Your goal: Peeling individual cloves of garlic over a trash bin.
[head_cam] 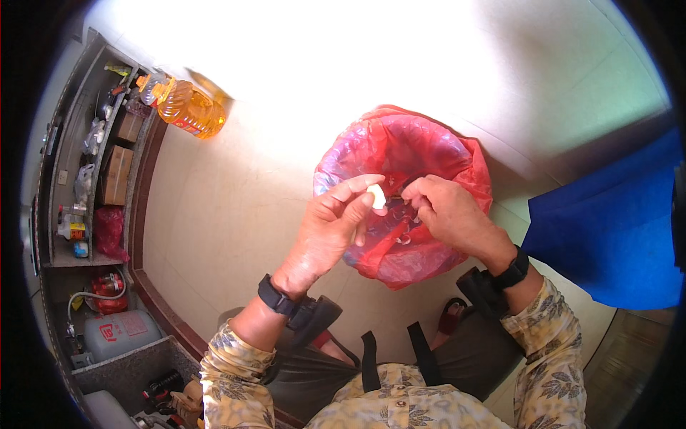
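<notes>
Between the thumb and fingers of my left hand (343,214) is a pale, peeled clove (377,197), probably garlic. My right hand (447,212) hovers just to its right, thumb and fingers bent close together. Whether a scrap of skin is pinched there is too small to tell. Both hands are above a round bin (335,155) lined with a red plastic bag (418,271), which is folded out over the rim. Small bits of peel (403,238) lie inside on the bag. The hands hide part of the bin's interior.
Bottles of yellow cooking oil (187,107) stand on the tiled floor (214,214) by open stone shelving. The shelves hold cardboard boxes (117,174) and bags; a grey gas cylinder (122,333) sits lower. A blue cloth-like sheet (611,225) hangs at the right.
</notes>
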Action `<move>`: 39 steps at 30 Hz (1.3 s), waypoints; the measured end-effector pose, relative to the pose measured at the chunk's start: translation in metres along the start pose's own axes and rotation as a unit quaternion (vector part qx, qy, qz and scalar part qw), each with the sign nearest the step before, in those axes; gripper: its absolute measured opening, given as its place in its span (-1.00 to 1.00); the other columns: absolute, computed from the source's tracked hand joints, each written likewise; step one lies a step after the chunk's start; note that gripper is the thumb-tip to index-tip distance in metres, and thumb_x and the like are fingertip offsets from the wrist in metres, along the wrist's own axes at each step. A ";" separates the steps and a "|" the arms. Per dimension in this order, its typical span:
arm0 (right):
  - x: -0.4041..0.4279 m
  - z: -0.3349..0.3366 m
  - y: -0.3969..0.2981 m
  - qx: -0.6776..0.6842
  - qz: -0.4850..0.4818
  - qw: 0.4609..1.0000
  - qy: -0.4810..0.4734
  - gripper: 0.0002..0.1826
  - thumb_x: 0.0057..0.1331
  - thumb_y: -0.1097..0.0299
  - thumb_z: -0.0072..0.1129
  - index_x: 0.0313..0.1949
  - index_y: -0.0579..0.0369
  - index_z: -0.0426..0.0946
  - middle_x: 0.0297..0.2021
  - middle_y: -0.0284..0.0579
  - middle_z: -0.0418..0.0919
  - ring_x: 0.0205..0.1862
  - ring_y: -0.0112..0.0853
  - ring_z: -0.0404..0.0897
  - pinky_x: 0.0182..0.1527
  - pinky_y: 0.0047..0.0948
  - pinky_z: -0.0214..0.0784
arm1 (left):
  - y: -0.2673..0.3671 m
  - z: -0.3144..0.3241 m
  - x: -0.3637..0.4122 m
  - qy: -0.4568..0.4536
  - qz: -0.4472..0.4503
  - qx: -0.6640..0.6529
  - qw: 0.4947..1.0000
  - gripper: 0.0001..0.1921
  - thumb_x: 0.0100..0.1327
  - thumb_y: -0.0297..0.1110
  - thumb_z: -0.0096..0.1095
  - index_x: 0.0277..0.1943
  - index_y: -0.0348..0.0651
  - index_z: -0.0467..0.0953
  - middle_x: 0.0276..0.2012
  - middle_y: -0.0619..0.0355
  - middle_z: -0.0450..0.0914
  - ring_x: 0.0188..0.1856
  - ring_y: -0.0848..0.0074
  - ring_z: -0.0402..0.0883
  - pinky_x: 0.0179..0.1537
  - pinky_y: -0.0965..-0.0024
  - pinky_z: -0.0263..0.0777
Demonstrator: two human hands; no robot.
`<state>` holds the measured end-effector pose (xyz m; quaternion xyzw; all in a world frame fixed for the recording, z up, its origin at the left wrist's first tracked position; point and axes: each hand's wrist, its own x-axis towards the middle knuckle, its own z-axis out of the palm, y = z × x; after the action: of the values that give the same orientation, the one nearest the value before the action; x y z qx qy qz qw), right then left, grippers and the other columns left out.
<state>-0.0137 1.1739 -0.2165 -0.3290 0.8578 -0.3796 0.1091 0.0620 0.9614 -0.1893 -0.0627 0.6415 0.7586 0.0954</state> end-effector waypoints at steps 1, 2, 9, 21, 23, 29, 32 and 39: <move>0.003 0.000 -0.004 0.060 -0.009 0.998 0.017 -0.83 0.34 0.45 0.15 -0.12 0.23 0.54 -0.23 0.00 0.63 -0.27 -0.33 0.64 -0.18 -0.37 0.46 | -0.001 0.000 -0.001 0.002 0.002 0.043 0.999 -0.65 0.48 -0.38 0.06 0.27 -0.18 0.42 -0.28 0.19 0.64 -0.55 0.76 0.37 -0.49 0.67 0.29; 0.003 -0.003 -0.011 0.060 -0.009 0.998 0.017 -0.83 0.34 0.45 0.15 -0.12 0.23 0.54 -0.23 0.00 0.63 -0.27 -0.33 0.64 -0.18 -0.37 0.46 | -0.002 0.001 -0.002 0.003 0.004 0.085 0.996 -0.63 0.47 -0.42 0.08 0.30 -0.17 0.39 -0.27 0.22 0.63 -0.50 0.78 0.41 -0.47 0.68 0.31; 0.005 -0.007 -0.034 0.320 0.033 0.945 -0.056 -0.80 0.34 0.40 0.22 -0.10 0.22 0.55 -0.28 -0.15 0.64 -0.22 -0.52 0.59 -0.16 -0.49 0.46 | -0.013 0.011 -0.006 0.044 0.097 0.134 0.985 -0.67 0.39 -0.53 0.18 0.19 -0.16 0.42 -0.22 0.32 0.57 -0.34 0.80 0.45 -0.50 0.67 0.31; 0.004 -0.009 -0.038 0.328 0.025 0.944 -0.016 -0.86 0.36 0.46 0.21 -0.17 0.28 0.53 -0.25 -0.18 0.65 -0.18 -0.58 0.58 -0.11 -0.54 0.49 | -0.007 0.010 -0.008 0.095 0.132 0.199 0.966 -0.93 0.36 -0.54 0.23 -0.16 -0.22 0.63 -0.40 0.37 0.59 -0.44 0.82 0.42 -0.45 0.68 0.31; 0.004 -0.007 -0.038 0.332 0.028 0.943 -0.015 -0.87 0.36 0.47 0.20 -0.17 0.28 0.53 -0.24 -0.18 0.65 -0.18 -0.58 0.59 -0.11 -0.53 0.49 | -0.008 0.011 -0.007 0.109 0.133 0.178 0.969 -0.92 0.31 -0.59 0.25 -0.17 -0.25 0.62 -0.37 0.26 0.66 -0.34 0.76 0.55 -0.28 0.61 0.46; 0.005 -0.005 -0.037 0.349 0.036 0.936 -0.006 -0.87 0.35 0.48 0.21 -0.16 0.27 0.53 -0.22 -0.16 0.65 -0.17 -0.56 0.60 -0.11 -0.54 0.50 | -0.008 0.011 -0.005 0.098 0.164 0.160 0.968 -0.90 0.35 -0.55 0.24 -0.11 -0.24 0.63 -0.37 0.36 0.59 -0.42 0.81 0.42 -0.41 0.67 0.32; 0.005 -0.004 -0.035 0.326 0.027 0.945 0.016 -0.87 0.34 0.46 0.22 -0.17 0.25 0.53 -0.25 -0.17 0.65 -0.21 -0.58 0.59 -0.16 -0.55 0.49 | -0.009 0.010 -0.004 0.090 0.180 0.171 0.964 -0.89 0.34 -0.57 0.26 -0.11 -0.26 0.63 -0.34 0.32 0.61 -0.39 0.79 0.46 -0.36 0.66 0.36; 0.005 -0.001 -0.036 0.317 0.017 0.948 0.030 -0.86 0.34 0.44 0.24 -0.18 0.22 0.54 -0.31 -0.20 0.65 -0.28 -0.60 0.58 -0.25 -0.55 0.46 | -0.014 0.009 -0.002 0.099 0.225 0.187 0.951 -0.91 0.33 -0.61 0.24 -0.14 -0.28 0.62 -0.29 0.27 0.63 -0.34 0.74 0.52 -0.28 0.65 0.41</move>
<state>0.0000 1.1532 -0.1895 -0.2518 0.7017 -0.6393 0.1884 0.0676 0.9727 -0.2005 0.0279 0.7757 0.6166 -0.1314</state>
